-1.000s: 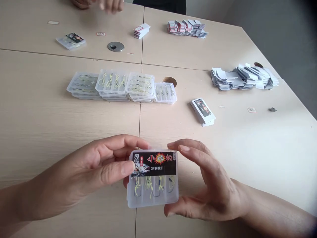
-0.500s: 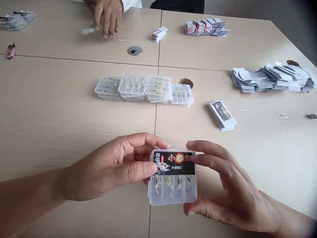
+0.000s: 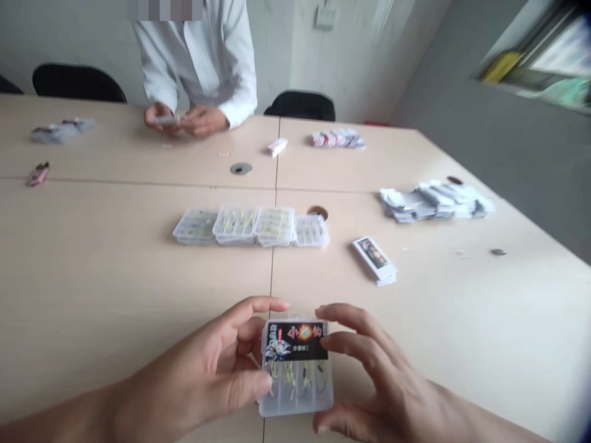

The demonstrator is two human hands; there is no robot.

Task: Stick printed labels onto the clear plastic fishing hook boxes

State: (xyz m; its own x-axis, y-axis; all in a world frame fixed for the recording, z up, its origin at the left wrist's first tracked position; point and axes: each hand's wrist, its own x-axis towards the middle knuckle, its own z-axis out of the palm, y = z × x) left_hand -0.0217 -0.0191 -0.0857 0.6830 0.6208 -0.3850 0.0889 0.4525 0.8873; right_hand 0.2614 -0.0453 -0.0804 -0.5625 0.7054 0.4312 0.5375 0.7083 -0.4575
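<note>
Two bare hands grip one clear plastic hook box (image 3: 295,406) low over the pale wood-grain table (image 3: 115,295). The left hand (image 3: 198,369) curls round the box's left edge, thumb in front; the right hand (image 3: 369,363) holds its right edge in a narrow pinch, thumb near the lower corner. A black label (image 3: 295,340) bears blurred red-and-yellow Chinese characters and a fish picture, its top edge pointing away. Four compartments of yellow-dressed hooks (image 3: 289,378) run toward the person. Farther off lie a row of similar boxes (image 3: 249,226) and a stack of printed cards (image 3: 373,261).
</note>
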